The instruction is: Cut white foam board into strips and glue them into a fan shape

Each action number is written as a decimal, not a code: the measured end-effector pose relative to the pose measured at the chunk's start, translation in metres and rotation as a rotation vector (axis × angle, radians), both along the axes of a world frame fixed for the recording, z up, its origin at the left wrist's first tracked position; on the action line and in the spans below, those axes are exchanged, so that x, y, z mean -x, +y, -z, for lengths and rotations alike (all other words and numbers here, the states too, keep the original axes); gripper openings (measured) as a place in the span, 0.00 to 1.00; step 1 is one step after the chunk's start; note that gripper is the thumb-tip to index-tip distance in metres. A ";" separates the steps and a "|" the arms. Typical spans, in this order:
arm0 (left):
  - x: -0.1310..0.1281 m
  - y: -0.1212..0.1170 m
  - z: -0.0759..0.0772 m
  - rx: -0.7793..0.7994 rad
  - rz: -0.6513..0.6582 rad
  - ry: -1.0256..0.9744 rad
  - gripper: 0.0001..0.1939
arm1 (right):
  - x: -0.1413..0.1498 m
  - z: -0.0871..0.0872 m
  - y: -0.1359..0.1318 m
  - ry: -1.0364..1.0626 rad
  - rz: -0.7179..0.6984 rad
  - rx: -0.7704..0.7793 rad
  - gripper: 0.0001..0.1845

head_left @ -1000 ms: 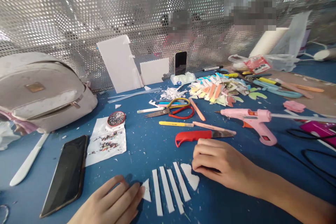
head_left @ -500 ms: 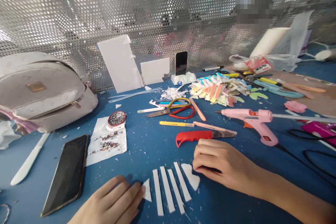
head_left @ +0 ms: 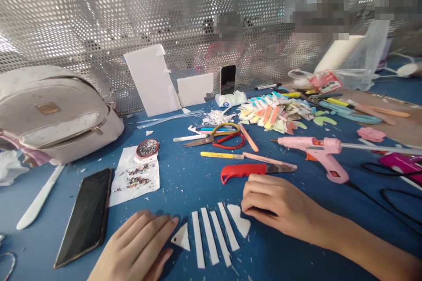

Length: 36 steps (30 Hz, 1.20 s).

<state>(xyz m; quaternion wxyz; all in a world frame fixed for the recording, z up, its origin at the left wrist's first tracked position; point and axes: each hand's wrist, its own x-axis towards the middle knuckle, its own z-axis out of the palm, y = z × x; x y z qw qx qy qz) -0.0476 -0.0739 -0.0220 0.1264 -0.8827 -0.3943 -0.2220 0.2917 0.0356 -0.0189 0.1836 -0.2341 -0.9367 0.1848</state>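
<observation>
My left hand [head_left: 140,243] lies low on the blue table with its fingers stretched out, open. Its fingertips are just left of a small white triangular piece [head_left: 182,237] that has a dark spot. Several narrow white strips [head_left: 210,236] lie side by side between my hands, the nearest of them right of the triangle. My right hand [head_left: 273,208] rests with its fingers curled, beside an irregular white piece [head_left: 239,220]; nothing shows in its fingers. Above the right hand lies a red-handled knife [head_left: 244,171], its blade pointing right.
Scissors [head_left: 214,138], a yellow marker [head_left: 220,155] and a pink glue gun [head_left: 316,151] lie beyond my hands. A dark phone [head_left: 84,215], a white plastic knife [head_left: 41,199] and a pale backpack [head_left: 59,118] are on the left. Coloured offcuts [head_left: 273,112] are heaped farther back.
My left hand has drawn back a little up and to the left, uncovering more of the triangular piece. The right hand stays where it was.
</observation>
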 end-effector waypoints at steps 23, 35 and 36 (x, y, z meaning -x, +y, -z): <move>0.003 -0.001 0.014 -0.016 0.088 -0.022 0.11 | -0.001 0.001 0.001 0.003 0.006 0.004 0.11; 0.002 0.001 0.015 0.013 0.120 -0.065 0.12 | -0.003 0.004 0.001 -0.017 0.001 0.031 0.09; 0.001 0.001 0.015 0.014 0.118 -0.067 0.12 | -0.003 0.004 0.001 -0.015 -0.001 0.030 0.09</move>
